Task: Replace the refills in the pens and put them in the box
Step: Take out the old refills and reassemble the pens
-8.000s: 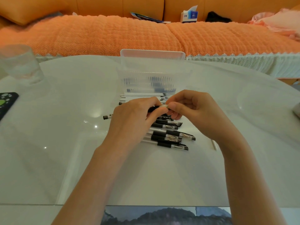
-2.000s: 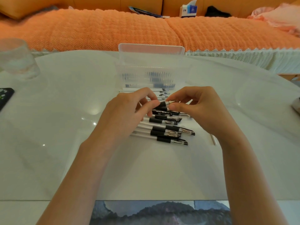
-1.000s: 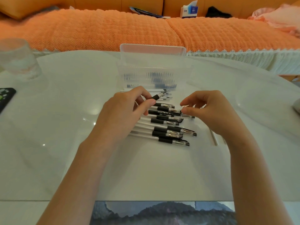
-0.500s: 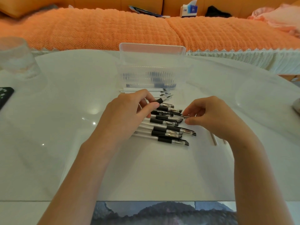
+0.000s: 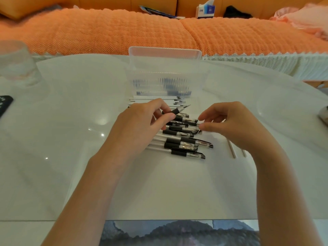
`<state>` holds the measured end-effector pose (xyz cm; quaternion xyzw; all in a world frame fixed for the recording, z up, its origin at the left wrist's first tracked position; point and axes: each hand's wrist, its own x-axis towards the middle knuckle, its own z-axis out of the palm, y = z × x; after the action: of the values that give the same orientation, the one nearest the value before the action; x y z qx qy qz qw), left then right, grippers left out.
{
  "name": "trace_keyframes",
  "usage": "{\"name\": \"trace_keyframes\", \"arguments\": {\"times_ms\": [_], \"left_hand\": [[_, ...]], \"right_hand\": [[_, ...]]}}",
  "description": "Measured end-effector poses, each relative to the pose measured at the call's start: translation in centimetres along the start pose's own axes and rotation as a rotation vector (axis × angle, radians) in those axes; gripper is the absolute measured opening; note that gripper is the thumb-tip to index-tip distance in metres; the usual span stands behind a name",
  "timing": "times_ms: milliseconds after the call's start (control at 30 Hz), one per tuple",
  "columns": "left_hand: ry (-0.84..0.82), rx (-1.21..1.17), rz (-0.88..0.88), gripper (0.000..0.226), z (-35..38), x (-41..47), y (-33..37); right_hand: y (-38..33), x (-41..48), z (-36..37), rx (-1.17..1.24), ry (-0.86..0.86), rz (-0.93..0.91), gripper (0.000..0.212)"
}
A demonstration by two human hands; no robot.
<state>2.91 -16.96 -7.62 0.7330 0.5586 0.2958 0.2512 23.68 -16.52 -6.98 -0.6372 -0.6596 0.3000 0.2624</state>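
Note:
My left hand (image 5: pixel 142 121) grips a pen (image 5: pixel 175 110) by its black grip, thin nib pointing up and right. Just right of it, my right hand (image 5: pixel 230 125) hovers with fingers curled, thumb and forefinger slightly apart at the tips of the pens below. I cannot tell whether it pinches a small part. Several black-grip pens (image 5: pixel 184 144) lie side by side under both hands. A row of white refills (image 5: pixel 152 99) lies behind them, in front of the clear plastic box (image 5: pixel 165 71), which holds pens.
Two loose thin refills (image 5: pixel 231 150) lie right of the pile, by my right wrist. A glass (image 5: pixel 16 64) stands far left, with a dark phone (image 5: pixel 4 103) at the left edge. An orange sofa (image 5: pixel 106 31) with a tissue box (image 5: pixel 205 10) runs behind the white table (image 5: pixel 62 121).
Both hands worked together on one pen; then my right hand drew away to the right and down to the pile's tips. My left hand kept the pen, its thin nib now exposed.

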Motion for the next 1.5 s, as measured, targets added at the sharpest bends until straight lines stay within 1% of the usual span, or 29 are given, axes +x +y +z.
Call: {"name": "trace_keyframes", "arguments": {"times_ms": [67,167,333,433,533,600,667,767,833,900,933,1033,1133,1333,1500], "left_hand": [[0.003,-0.013,0.003,0.011,0.1,0.0,0.1],[0.004,-0.017,0.013,0.012,0.2,0.0,0.4],[-0.002,-0.035,0.031,0.013,0.5,0.0,0.7],[0.007,-0.062,0.044,0.011,0.5,0.1,0.6],[0.003,-0.082,0.045,0.010,0.4,0.1,0.5],[-0.001,-0.090,0.045,0.009,0.3,0.1,0.4],[-0.004,-0.085,0.045,0.009,0.1,0.1,0.4],[-0.009,-0.050,0.033,0.009,-0.1,0.0,0.3],[-0.011,-0.025,0.030,0.009,-0.1,-0.1,0.0],[-0.013,-0.012,0.028,0.009,-0.2,-0.2,-0.1],[-0.013,-0.008,0.026,0.010,-0.2,-0.2,-0.1],[-0.012,-0.001,0.024,0.010,-0.3,-0.1,-0.1],[-0.013,0.003,0.028,0.010,-0.3,0.0,-0.1],[-0.014,0.008,0.022,0.009,-0.5,-0.1,-0.2],[-0.011,0.015,0.017,0.007,-0.8,-0.2,-0.2]], "right_hand": [[-0.5,-0.1,0.2,0.140,0.038,-0.015,0.007],[-1.5,-0.1,0.9,0.334,0.038,0.025,0.011],[-2.4,0.3,1.7,0.524,-0.018,0.040,0.019],[-2.5,0.4,1.6,0.617,-0.015,0.045,0.019],[-2.4,0.5,1.2,0.786,0.020,0.046,0.015],[-2.4,0.5,0.9,0.851,0.056,0.032,0.013],[-2.3,0.6,0.4,0.931,0.128,0.013,0.013],[-1.5,0.7,-1.0,1.053,0.348,0.017,0.014],[-0.6,0.7,-2.0,0.980,0.529,0.051,0.014],[0.4,0.9,-2.4,0.763,0.639,0.092,0.014],[0.9,1.1,-2.4,0.634,0.653,0.103,0.015],[1.7,1.6,-1.5,0.321,0.573,0.142,0.016],[2.2,1.9,-0.8,0.125,0.493,0.196,0.013],[2.8,2.4,-0.5,-0.050,0.452,0.299,0.013],[3.2,3.0,-0.2,-0.131,0.432,0.342,0.018]]}}
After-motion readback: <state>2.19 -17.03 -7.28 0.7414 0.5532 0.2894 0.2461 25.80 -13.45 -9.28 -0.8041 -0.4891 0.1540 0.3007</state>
